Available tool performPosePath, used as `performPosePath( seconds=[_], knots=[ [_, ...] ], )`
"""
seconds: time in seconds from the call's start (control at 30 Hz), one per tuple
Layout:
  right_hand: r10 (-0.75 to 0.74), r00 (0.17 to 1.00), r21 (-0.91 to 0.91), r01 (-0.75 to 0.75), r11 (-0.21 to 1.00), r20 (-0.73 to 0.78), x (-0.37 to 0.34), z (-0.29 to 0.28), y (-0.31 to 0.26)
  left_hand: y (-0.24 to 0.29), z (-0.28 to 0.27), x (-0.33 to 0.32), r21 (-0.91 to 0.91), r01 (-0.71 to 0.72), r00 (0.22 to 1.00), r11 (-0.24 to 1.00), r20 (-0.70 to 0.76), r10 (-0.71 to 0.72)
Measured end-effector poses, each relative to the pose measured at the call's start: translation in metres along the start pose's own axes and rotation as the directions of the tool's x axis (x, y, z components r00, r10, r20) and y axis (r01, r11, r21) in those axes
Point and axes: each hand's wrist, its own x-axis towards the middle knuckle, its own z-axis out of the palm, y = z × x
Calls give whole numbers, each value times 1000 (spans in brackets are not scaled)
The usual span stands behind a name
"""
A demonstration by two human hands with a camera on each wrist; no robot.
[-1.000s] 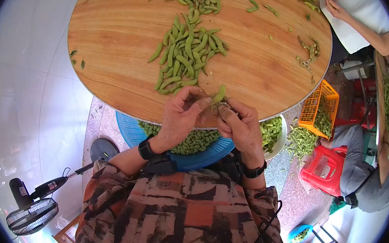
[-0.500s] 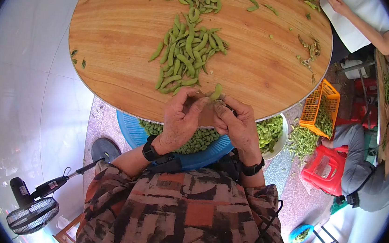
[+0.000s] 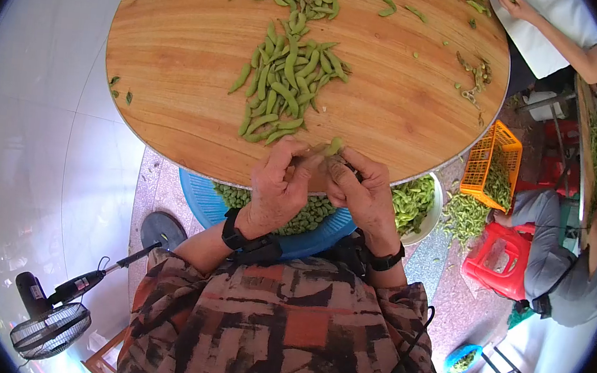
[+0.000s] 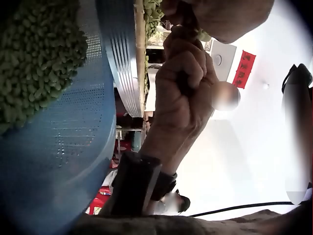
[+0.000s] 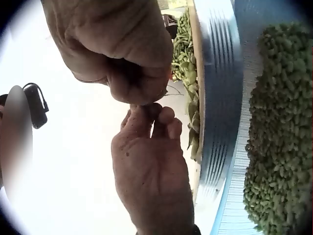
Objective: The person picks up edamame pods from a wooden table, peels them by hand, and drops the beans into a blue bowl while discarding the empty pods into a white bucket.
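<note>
Over the near edge of the round wooden table [image 3: 190, 115], the left hand [image 3: 276, 191] and right hand [image 3: 366, 196] meet fingertip to fingertip at a green pod [image 3: 335, 145]. Both thumbs and index fingers pinch around it, and its upper end shows above them. Just beyond lies a pile of pods [image 3: 283, 88]. In the left wrist view, the right hand [image 4: 181, 93] has curled fingers beside the nearer left hand [image 4: 234, 17]. The right wrist view shows the left hand [image 5: 151, 171] below the right hand [image 5: 112, 44]; the pod is hidden there.
Below the table edge, a blue basin [image 3: 193, 198] holds shelled beans [image 3: 302, 219]. A pale bowl of pods [image 3: 415, 205], an orange crate [image 3: 474, 164] and a red stool [image 3: 496, 259] are at the right. Two other people are there; a fan [image 3: 51, 332] stands lower left.
The pod between the hands has shifted down, so less of it shows above the fingers. Both hands stay near the table edge, the left turning slightly.
</note>
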Motion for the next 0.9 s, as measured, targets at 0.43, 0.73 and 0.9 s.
performPosePath(
  seconds=[0.43, 0.73, 0.9],
  knots=[
    [-16, 999, -373, 28, 927, 36, -5, -12, -14, 1, -10, 18, -567, 689, 722, 451, 590, -362],
    [-181, 971, -675, 240, 697, 159, -3, -11, -21, -1, -30, 30, 118, 3, 837, 993, 543, -67],
    [-30, 985, -623, 131, 771, 169, 0, -16, -23, 6, -43, 41, -2, 510, 594, 860, 725, -350]
  ],
)
